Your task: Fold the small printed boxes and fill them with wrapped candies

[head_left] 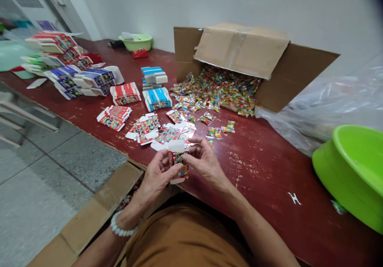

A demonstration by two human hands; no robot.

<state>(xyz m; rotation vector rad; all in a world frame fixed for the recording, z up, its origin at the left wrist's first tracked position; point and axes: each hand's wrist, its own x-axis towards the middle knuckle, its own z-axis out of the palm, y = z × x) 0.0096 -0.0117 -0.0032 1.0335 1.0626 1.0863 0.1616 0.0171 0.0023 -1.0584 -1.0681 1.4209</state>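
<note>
Between my two hands is a small printed candy box, red and multicoloured, with white flaps at its top and bottom. My left hand grips its left side, thumb across the front. My right hand pinches the upper right edge with the thumb on the printed face. Just beyond lie flat unfolded candy boxes in a loose heap. Small clear candy packets with colourful sweets are scattered to the right of that heap. Behind them a big cardboard carton lies open toward me, and a mass of candy packets spills out.
Bundled blue cartons, red cartons and purple cartons stand on the red table. A green basin is at the right, beside plastic sheeting. Below the left edge sits an open cardboard box.
</note>
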